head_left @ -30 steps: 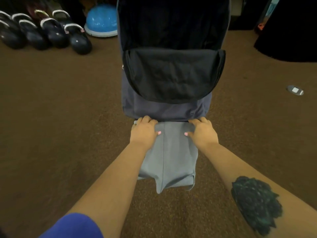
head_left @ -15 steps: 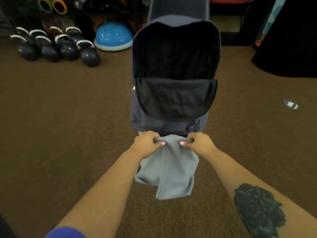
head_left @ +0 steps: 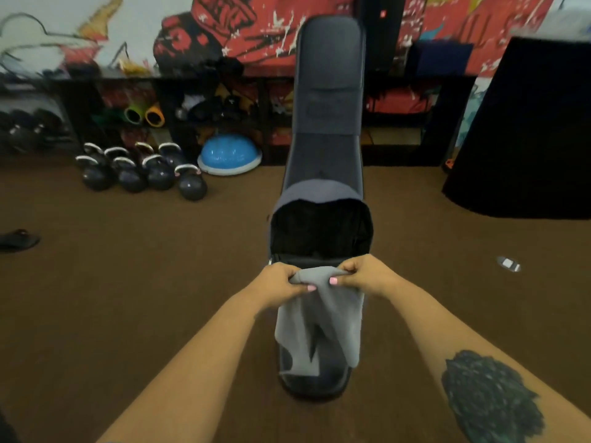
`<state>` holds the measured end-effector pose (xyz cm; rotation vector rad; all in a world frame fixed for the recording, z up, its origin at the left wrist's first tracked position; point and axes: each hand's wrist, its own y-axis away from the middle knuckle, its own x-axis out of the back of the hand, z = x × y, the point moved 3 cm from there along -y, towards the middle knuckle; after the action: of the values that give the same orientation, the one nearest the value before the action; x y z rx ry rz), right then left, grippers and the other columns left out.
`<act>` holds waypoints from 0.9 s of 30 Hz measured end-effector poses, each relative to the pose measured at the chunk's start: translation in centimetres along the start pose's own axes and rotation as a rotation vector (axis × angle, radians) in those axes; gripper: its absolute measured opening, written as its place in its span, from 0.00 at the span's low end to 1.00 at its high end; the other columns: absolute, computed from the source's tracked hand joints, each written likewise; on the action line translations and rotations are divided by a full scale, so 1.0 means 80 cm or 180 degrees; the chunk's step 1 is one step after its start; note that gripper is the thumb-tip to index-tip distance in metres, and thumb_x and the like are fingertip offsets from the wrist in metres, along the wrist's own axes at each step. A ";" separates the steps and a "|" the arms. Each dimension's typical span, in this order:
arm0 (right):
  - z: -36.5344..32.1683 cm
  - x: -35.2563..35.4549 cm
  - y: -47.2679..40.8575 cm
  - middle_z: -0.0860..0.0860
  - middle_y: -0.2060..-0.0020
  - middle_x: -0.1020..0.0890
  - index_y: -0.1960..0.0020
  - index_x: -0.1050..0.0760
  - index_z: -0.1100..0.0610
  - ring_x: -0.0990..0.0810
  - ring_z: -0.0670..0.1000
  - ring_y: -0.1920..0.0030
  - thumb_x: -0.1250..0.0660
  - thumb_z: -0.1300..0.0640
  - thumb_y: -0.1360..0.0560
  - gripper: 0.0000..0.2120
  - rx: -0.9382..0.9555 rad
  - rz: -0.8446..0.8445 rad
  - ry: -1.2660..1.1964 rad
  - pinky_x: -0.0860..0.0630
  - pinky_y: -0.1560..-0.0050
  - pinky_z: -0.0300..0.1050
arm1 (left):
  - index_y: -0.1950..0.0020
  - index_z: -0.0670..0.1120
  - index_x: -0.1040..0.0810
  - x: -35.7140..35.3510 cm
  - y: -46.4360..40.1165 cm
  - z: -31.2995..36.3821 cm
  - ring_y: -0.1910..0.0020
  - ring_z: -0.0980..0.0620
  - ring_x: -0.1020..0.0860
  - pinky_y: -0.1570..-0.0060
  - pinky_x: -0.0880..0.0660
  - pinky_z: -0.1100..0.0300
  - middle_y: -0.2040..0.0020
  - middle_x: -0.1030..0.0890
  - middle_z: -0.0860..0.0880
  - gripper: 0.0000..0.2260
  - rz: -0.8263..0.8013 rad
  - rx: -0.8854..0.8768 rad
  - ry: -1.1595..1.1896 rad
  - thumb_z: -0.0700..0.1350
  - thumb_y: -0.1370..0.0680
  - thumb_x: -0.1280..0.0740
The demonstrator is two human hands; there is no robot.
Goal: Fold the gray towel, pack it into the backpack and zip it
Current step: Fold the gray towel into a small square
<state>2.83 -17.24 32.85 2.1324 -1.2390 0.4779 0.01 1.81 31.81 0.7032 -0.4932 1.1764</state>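
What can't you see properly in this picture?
- Head view: the inside of the backpack is too dark to tell what it holds.
- The towel covers the backpack's front.
- The left hand and right hand hide the towel's top corners in their grip.
- The shelf items are blurred.

The folded gray towel [head_left: 323,327] hangs bunched at its top edge, draped over the front of the dark backpack [head_left: 323,225], whose main compartment gapes unzipped.
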 end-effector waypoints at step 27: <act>-0.249 0.242 0.143 0.57 0.50 0.17 0.48 0.19 0.61 0.20 0.55 0.47 0.25 0.48 0.32 0.20 0.0221 0.0712 0.1002 0.25 0.45 0.48 | 0.58 0.46 0.16 0.303 0.092 0.252 0.57 0.53 0.22 0.53 0.26 0.59 0.62 0.20 0.56 0.10 0.1313 -0.0825 0.0497 0.53 0.27 0.30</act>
<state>2.44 -20.60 62.69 1.8891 -1.2952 0.9269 0.96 4.75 64.03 0.2880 -0.6644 1.5054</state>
